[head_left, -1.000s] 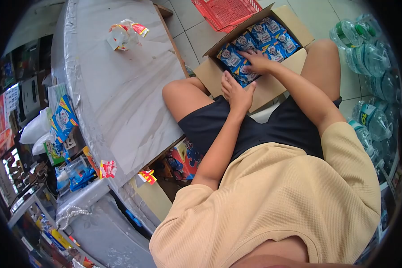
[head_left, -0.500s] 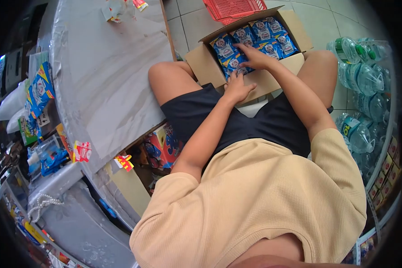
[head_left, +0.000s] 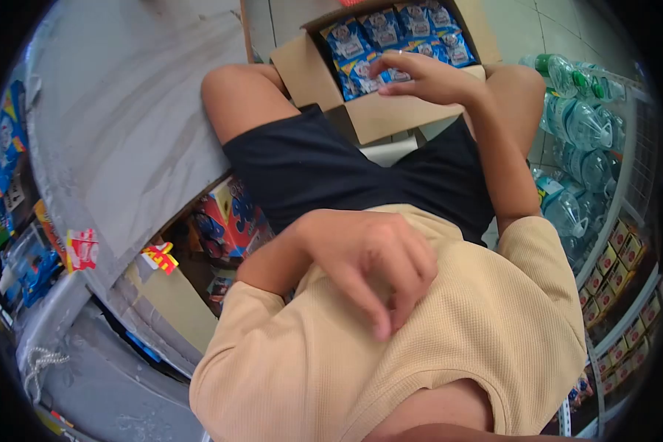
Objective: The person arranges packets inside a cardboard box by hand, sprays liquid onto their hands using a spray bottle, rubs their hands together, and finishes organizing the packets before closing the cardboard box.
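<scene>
My right hand [head_left: 433,78] hovers over the open cardboard box [head_left: 390,114], its fingers apart and loosely bent, holding nothing I can see. Blue sachet packs [head_left: 350,43] fill the box in rows, some partly hidden by that hand. In front of my chest is my left hand [head_left: 379,261], its back toward the camera. Its fingers curl loosely, with a gap between them and the thumb, and nothing shows in it. The box sits between my knees with its flaps folded out.
A grey plastic-covered tabletop [head_left: 147,96] lies to the left, with a red and blue carton [head_left: 228,221] beneath its edge. On the right stand several large water bottles [head_left: 589,125] and a rack of small boxes [head_left: 622,258]. Hanging blue packets [head_left: 7,140] are at far left.
My left hand has left the box and come back to my chest. My right hand has lifted off the packs. The view has shifted, so the box appears higher and further left.
</scene>
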Demonstrator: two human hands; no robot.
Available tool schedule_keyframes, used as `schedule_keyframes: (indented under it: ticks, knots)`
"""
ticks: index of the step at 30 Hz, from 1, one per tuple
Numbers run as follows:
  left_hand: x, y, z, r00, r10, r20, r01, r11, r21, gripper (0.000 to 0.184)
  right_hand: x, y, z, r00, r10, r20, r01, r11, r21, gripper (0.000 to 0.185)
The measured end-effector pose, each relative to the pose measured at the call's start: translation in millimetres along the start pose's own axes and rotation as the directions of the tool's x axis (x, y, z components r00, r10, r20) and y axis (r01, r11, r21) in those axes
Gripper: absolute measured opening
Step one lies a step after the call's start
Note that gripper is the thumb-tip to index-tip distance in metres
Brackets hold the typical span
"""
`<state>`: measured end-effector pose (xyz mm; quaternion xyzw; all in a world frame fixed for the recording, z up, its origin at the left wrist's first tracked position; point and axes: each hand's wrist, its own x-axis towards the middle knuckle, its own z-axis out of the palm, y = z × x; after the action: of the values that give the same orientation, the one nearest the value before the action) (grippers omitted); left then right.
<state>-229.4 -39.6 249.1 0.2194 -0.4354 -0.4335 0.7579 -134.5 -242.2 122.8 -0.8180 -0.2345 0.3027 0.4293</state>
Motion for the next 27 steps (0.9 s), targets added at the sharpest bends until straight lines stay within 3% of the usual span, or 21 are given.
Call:
schedule_keyframes:
  ticks: [1,2,4,5,7,9,10,12,14,16,17,19,21,24,27]
  knots:
    - [-1.9,14.2,-0.7,0.994,-0.111,0.023,0.110,0.993,0.053,0.014,-22.3,-28.1,-10.7,0.992,-0.026,0.121,0.004,0.984,0.176,0.038]
    - [-4.6,28.9,-2.1,0.974,-0.221,0.041,0.217,0.971,0.099,0.015,-44.1,-50.8,-17.4,0.969,-0.165,0.184,0.115,0.960,0.256,0.033]
    - [-11.9,38.7,2.4,0.900,-0.431,0.072,0.415,0.894,0.170,0.016,-69.3,-75.0,-0.9,0.824,-0.535,0.187,0.345,0.736,0.582,0.029]
    - [-14.0,33.1,9.5,0.907,-0.416,0.068,0.406,0.906,0.123,0.016,-82.1,-84.5,15.2,0.790,-0.588,0.172,0.339,0.654,0.676,0.025]
    - [-16.5,28.3,19.2,0.974,-0.201,0.105,0.173,0.958,0.230,0.019,-93.8,-99.8,48.4,0.736,-0.674,0.064,0.388,0.498,0.775,0.021]
    - [-18.4,30.7,21.4,0.986,0.000,0.166,-0.060,0.933,0.354,0.021,-102.7,-118.8,74.5,0.772,-0.635,-0.013,0.437,0.516,0.737,0.022]
    - [-19.4,32.8,17.4,0.987,-0.002,0.164,-0.057,0.933,0.356,0.021,-106.3,-127.6,85.5,0.735,-0.673,-0.083,0.494,0.448,0.745,0.020]
    - [-20.0,35.7,3.7,0.989,0.125,-0.082,-0.095,0.949,0.302,0.022,-104.0,-147.5,92.7,0.694,-0.703,-0.156,0.551,0.379,0.743,0.020]
    - [-17.1,36.3,-5.9,0.917,0.233,-0.323,-0.158,0.957,0.243,0.023,-95.8,-167.2,85.7,0.552,-0.695,-0.460,0.622,-0.024,0.782,0.018]
    - [-11.8,37.1,-2.0,0.797,0.323,-0.511,-0.154,0.926,0.346,0.023,-99.1,-161.8,86.5,0.575,-0.681,-0.453,0.620,0.001,0.785,0.018]
    - [-7.9,46.6,0.1,0.792,0.328,-0.515,-0.167,0.927,0.335,0.023,-102.4,-161.3,86.8,0.590,-0.673,-0.446,0.612,0.013,0.791,0.018]
    - [-6.3,68.7,2.5,0.578,0.244,-0.779,-0.041,0.962,0.272,0.030,-109.8,-157.4,86.2,0.616,-0.660,-0.431,0.584,0.016,0.811,0.018]
    - [-21.2,70.1,4.5,0.562,0.238,-0.792,-0.010,0.960,0.281,0.030,-98.7,-156.6,103.9,0.603,-0.654,-0.458,0.584,-0.030,0.811,0.018]
    - [-32.9,68.2,-7.4,0.501,0.369,-0.783,-0.017,0.909,0.417,0.028,-71.4,-131.7,97.3,0.537,-0.730,-0.423,0.548,-0.080,0.833,0.017]
    - [-61.2,90.3,-7.0,0.508,0.378,-0.774,0.083,0.873,0.481,0.026,-29.4,-137.9,133.2,0.446,-0.731,-0.516,0.572,-0.211,0.793,0.017]
